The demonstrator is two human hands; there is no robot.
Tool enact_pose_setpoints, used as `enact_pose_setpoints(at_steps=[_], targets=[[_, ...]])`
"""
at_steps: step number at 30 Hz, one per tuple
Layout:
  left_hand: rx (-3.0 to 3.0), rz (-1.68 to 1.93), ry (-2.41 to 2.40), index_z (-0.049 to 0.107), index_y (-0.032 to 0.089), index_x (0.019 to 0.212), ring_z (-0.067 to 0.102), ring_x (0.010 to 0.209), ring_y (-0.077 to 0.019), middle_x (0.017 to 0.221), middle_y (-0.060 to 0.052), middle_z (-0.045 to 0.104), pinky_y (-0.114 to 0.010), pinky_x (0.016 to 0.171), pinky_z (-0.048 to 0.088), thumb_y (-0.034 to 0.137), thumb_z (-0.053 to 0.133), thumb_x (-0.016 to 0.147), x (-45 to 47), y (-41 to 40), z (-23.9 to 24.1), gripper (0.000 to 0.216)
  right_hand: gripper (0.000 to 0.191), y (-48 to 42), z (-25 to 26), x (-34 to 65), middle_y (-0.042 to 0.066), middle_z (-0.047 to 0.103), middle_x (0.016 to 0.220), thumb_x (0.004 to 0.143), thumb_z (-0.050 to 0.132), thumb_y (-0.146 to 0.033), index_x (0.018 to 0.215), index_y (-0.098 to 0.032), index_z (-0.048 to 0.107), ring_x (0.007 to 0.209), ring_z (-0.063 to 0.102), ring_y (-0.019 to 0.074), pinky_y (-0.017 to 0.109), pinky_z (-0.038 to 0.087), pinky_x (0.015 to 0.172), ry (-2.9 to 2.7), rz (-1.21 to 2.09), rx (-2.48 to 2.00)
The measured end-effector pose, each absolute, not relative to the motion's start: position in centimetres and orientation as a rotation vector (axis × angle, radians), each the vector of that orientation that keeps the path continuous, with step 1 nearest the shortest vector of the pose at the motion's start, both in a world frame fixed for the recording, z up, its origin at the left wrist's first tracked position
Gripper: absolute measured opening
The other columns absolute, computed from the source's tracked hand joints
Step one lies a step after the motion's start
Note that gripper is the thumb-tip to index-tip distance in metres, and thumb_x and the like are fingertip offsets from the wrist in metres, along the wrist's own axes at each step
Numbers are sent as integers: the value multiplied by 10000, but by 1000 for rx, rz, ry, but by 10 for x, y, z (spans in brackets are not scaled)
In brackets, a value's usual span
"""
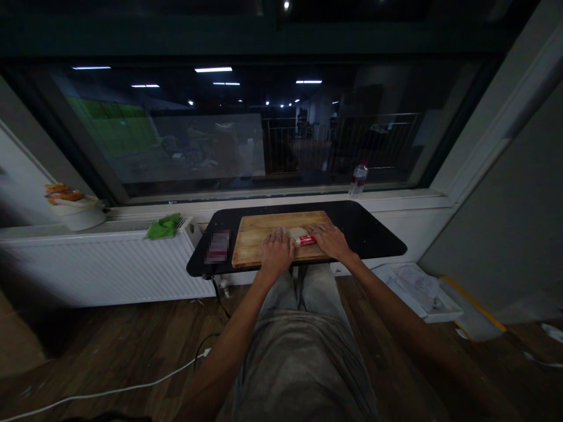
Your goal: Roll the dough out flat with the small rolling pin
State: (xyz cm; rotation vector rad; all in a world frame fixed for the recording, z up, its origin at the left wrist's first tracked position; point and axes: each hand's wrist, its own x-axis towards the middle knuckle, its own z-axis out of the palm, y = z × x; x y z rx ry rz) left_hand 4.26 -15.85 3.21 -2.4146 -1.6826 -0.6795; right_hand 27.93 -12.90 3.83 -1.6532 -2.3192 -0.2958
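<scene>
A red-and-white cylinder (305,240) lies crosswise on the wooden board (250,234). My left hand (278,246) covers its left end with the fingers curved over it. At the right end my right hand (329,239) rests in the same way, palm down. Between the hands, just behind the cylinder, shows a pale flat piece of dough or clay (298,232), partly hidden by the fingers. Both hands look dusted with something pale. Whether the cylinder is a can or a tube cannot be made out.
The board sits on a black table (373,231). A blurred-out flat object (219,246) lies left of it. A water bottle (359,179) stands on the sill. A green cloth (164,225) and a white pot (81,212) are on the radiator (132,264). A white box (417,290) lies on the floor.
</scene>
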Motion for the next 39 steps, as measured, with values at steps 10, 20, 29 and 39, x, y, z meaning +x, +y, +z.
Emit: enact_pose_setpoints(at_steps=[10,20,29,39], targets=[[-2472,-529,-1714,622,111,1559,626,1500,-348,1571,-235,690,-435,1225,507,511,422,1197,30,-166,34,575,551,-143,32,284,157,699,1614,1196,351,-306,1645,-194,652,1559,578,306,511,336,1360,-2316,-320,-1564],[-2358,-570,-1789,626,153,1606,550,1583,-353,1619,-195,675,-495,1273,448,447,328,1224,30,-144,37,567,571,-110,50,268,128,632,1698,1216,322,-364,1690,-209,600,1597,510,333,538,370,1308,-2317,-347,-1720],[-2388,-536,-1864,660,140,1543,614,1474,-385,1508,-213,739,-554,1218,454,463,258,1219,22,-109,56,609,540,-81,60,258,124,721,1598,1217,341,-374,1574,-246,725,1509,588,338,506,391,1256,-2362,-388,-1731],[-2430,-509,-1935,694,139,1478,633,1430,-419,1489,-236,738,-642,1242,411,488,245,1202,19,-93,61,632,580,-78,79,247,143,731,1579,1219,289,-329,1574,-180,722,1455,637,342,466,412,1240,-2289,-201,-1925]])
